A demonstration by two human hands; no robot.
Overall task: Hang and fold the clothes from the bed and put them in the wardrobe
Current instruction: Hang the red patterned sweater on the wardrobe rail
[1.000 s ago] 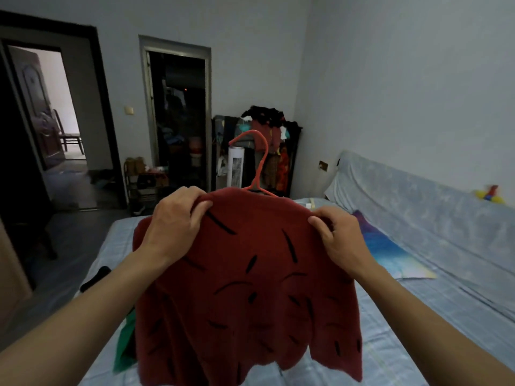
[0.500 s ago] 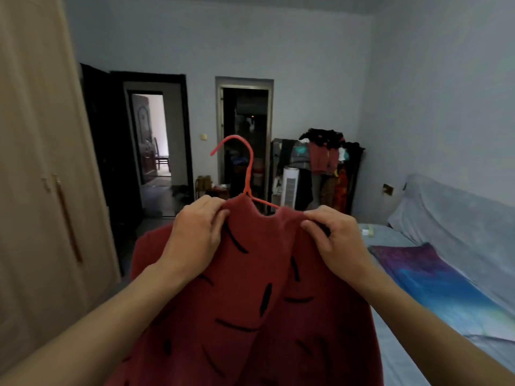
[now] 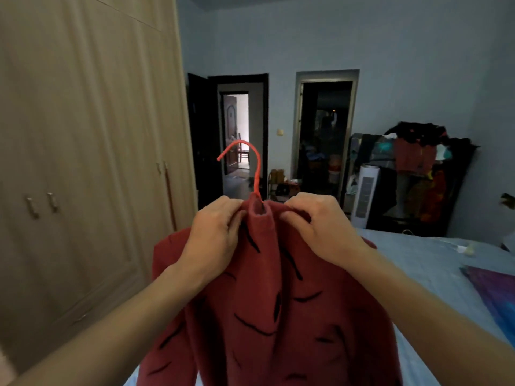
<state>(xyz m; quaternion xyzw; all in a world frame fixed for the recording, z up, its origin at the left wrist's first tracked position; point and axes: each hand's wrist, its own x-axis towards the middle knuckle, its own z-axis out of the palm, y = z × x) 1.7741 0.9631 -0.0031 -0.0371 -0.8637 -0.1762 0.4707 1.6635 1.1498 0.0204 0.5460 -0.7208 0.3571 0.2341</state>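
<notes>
— What have you got there?

— A red sweater (image 3: 273, 316) with black dashes, on a red hanger (image 3: 257, 179). I hold it up in front of me, with the bed (image 3: 418, 260) on my right and the wardrobe (image 3: 83, 135) on my left. My left hand (image 3: 214, 232) pinches the knit on one side of the collar (image 3: 257, 215) and my right hand (image 3: 320, 227) pinches it on the other. The hook (image 3: 245, 142) stands up out of the neck between them.

— Is the hanger seated in the shoulders?

— I cannot tell; the knit hides its arms. That is my first worry. I judge that both hands have only cloth bunched over the wire, not the wire itself. If one arm sits short of its shoulder, the sweater may slide sideways and drop off once I let go.

— And the wardrobe?

— Its doors are closed, the handles (image 3: 41, 204) untouched. To open one I need a free hand, so the whole weight would go to a single pinch at the collar. A heavy knit could stretch the neck there, or slip through my fingers to the floor.

— Anything else?

— The hook's tip points off to the left, and nothing of mine steadies it. It may swing round as I reach for the rail, and then I miss. Better, I think, to take the hook in one hand before the other lets go.
</notes>
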